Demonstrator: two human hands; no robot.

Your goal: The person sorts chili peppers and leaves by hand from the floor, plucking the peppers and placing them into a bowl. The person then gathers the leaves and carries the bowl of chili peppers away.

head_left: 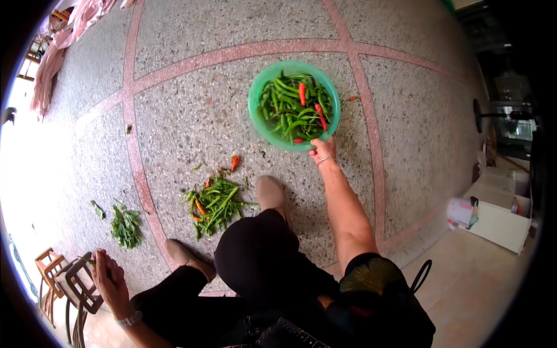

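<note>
My right hand (322,152) grips the near rim of a green plastic basin (259,129), its fingers wrapped over the edge. Green chili peppers (284,104) and a few red ones fill the basin. At the lower left my left hand (109,277) is raised, its fingers curled together around a small green piece, too small to make out well. A pile of green stems and peppers (216,203), with some orange-red ones, lies on the floor between my feet and in front of them. Farther left is a bunch of green leaves (126,226).
My two shoes (271,194) rest on the speckled floor (191,116). Wooden stools (81,284) stand at the lower left. Pink cloth (52,69) hangs at the upper left. At the right are a white box (498,216) and a small bucket (460,212).
</note>
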